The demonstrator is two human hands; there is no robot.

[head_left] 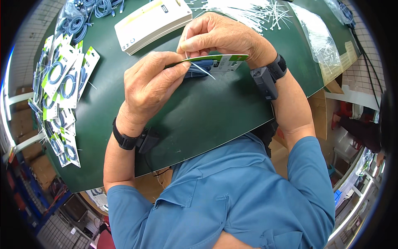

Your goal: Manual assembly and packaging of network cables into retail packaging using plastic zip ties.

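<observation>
My left grip (151,81) is closed on the left end of a flat white-and-green printed card (232,65) carrying a coil of blue-grey cable (195,74); my right grip (224,36) appears to pinch a thin white plastic tie (208,74) at the card's upper edge. The card is held edge-up, coil facing the body, probably so fingertips can reach both faces. From my remote seat I see room to lower it: the dark green tabletop (199,118) runs to a near edge slanting close before the blue cotton shirt (248,186). Leftward, overlapping carded cable coils (68,85) line the left edge, seemingly placed to leave the middle for working. Farther off, a white card stack (153,25) sits just beyond the grips, limiting forward movement. Loose white ties (242,10) spread right of it, likely for easy reach; a clear plastic bag (319,41) of ties lies by the right edge.
</observation>
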